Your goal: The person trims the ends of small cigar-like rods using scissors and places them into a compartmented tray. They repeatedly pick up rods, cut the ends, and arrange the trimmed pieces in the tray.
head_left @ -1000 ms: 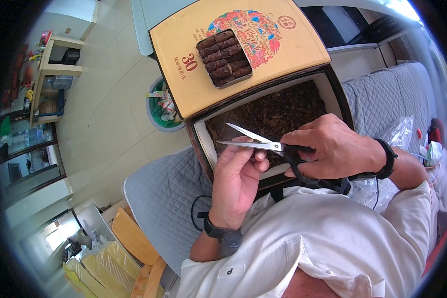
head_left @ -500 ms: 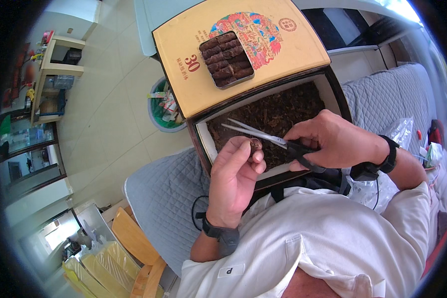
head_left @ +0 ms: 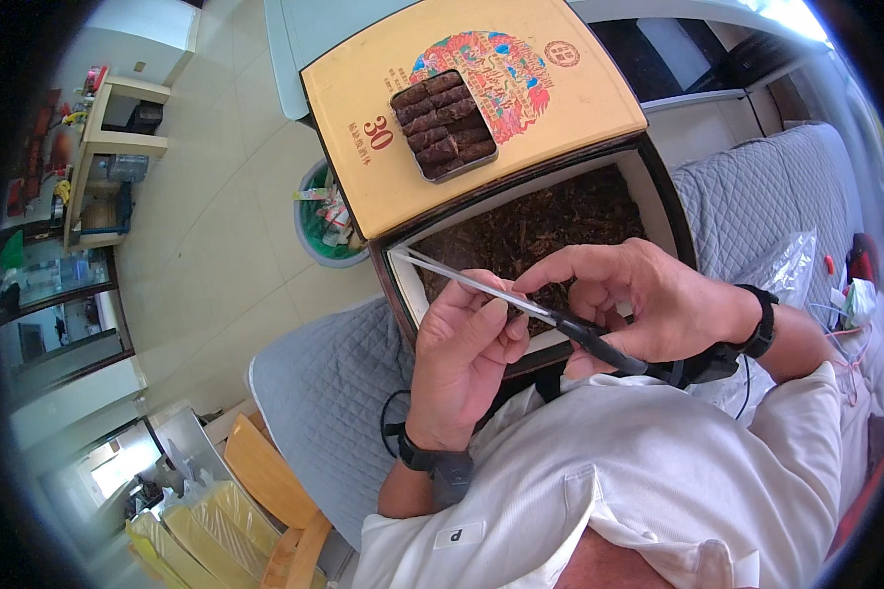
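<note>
Over the near part of an open box (head_left: 670,201), my left hand (head_left: 462,358) is closed with its fingertips together. A short dark brown cigar showed in it a moment ago; now the blades and fingers hide it. My right hand (head_left: 648,299) holds black-handled scissors (head_left: 506,294), their blades nearly together and pointing left across my left fingertips. Its index fingertip touches near the left fingers. The box is lined in white and contains loose dark brown shreds, like cut tobacco leaf (head_left: 550,211). On its yellow lid section sits a metal tin (head_left: 445,126) filled with several similar cigars.
The box's yellow lid (head_left: 363,79) has a colourful round print. Left of it a bin (head_left: 329,211) with a green liner holds litter. Grey quilted covers (head_left: 334,363) lie on both sides. Clear plastic bags (head_left: 776,270) are at the right, a wooden chair (head_left: 270,471) at lower left.
The scissors' blades have come closer together and swung in front of my left fingertips, covering the cigar. My right hand has lowered slightly and its index finger has reached toward the left hand.
</note>
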Available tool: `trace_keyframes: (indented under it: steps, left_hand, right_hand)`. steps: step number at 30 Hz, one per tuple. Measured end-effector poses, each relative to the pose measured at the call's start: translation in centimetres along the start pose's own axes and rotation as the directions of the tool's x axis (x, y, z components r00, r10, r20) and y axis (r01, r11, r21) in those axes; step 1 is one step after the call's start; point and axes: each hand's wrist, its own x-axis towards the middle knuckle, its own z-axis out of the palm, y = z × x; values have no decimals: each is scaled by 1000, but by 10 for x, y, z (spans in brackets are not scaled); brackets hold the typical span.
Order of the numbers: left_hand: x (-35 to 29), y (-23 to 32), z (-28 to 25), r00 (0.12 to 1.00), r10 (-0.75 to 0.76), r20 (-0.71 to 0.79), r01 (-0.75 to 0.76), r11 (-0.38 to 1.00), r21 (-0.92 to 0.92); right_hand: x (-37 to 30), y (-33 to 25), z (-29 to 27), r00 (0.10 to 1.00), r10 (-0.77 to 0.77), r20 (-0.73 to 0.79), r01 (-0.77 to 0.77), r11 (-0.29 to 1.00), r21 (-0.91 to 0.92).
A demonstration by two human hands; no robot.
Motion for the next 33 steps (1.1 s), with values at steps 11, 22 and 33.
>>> trace_keyframes:
  steps: [11,22,33]
  left_hand:
    - [0,-3,-1,998,65,21,-63,996,-62]
    - [0,-1,4,998,65,-9,-64,996,63]
    - [-5,9,-2,980,146,-139,-69,890,452]
  right_hand:
    - [1,6,9,997,-68,24,71,989,-126]
    - [-5,6,1,985,-154,-83,135,970,-202]
    - [-15,2,-30,994,-49,-97,-13,837,-548]
